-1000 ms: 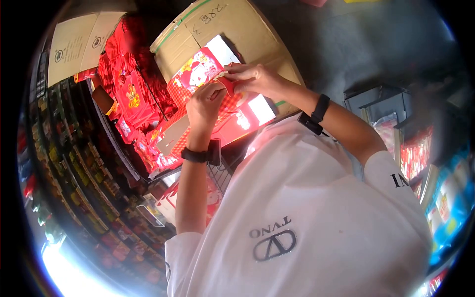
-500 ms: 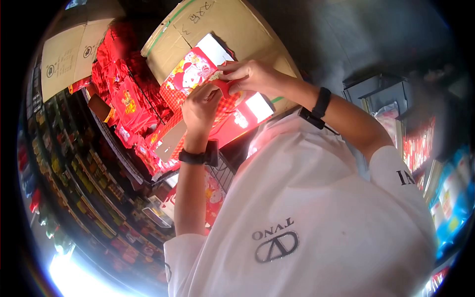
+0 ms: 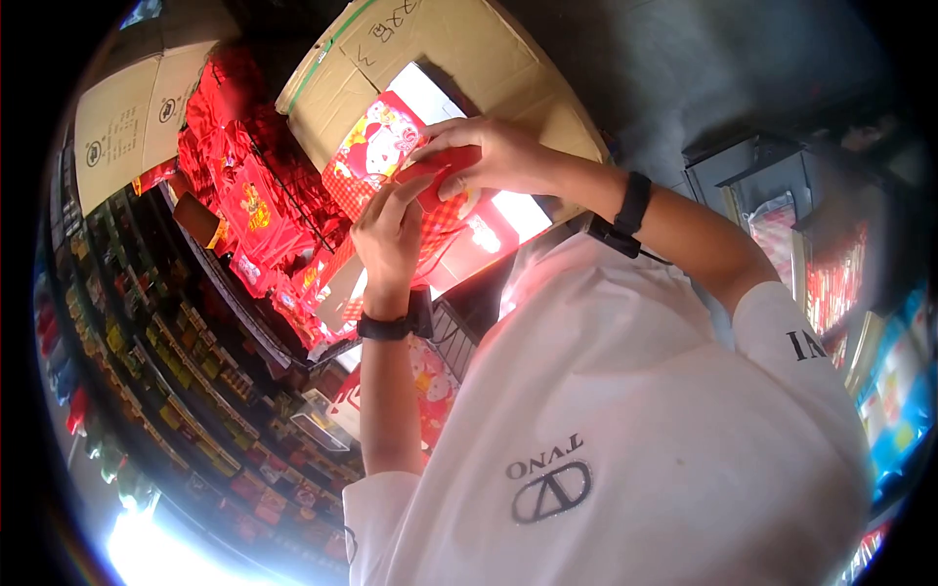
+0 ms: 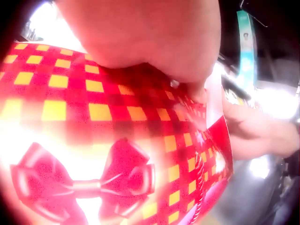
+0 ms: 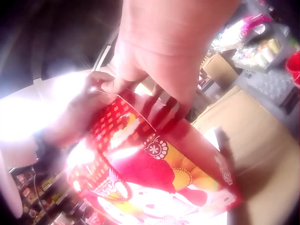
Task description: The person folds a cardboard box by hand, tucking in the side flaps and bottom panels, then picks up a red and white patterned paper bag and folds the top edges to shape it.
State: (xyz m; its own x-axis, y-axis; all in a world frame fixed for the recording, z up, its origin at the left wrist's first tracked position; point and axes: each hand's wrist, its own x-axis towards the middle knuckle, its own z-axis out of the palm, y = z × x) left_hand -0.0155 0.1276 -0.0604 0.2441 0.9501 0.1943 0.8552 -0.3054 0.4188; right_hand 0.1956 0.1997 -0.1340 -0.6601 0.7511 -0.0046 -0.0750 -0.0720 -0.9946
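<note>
A red gift bag with a yellow check pattern (image 4: 56, 110) and a pink bow fills much of the left wrist view. My left hand (image 3: 388, 242) pinches near its edge in the head view. My right hand (image 3: 510, 161) has its fingers curled over a plain red part (image 3: 440, 176) of the bag. The right wrist view shows the bag's printed side (image 5: 145, 173) below my right hand (image 5: 159, 51), whose fingers lie at the top edge, while my left hand (image 5: 70, 115) is at the near corner. Its inside is mostly hidden.
A large cardboard box (image 3: 498, 68) lies under and behind the bag. Red packets (image 3: 254, 210) fill a wire rack at the left, beside shelves of small goods (image 3: 186, 391). Another carton (image 3: 122, 127) stands at the upper left, and grey bins (image 3: 772, 186) at the right.
My right fingers have closed farther over the red part, and the pale cluster between my hands is out of sight. My left fingers have lifted and straightened somewhat.
</note>
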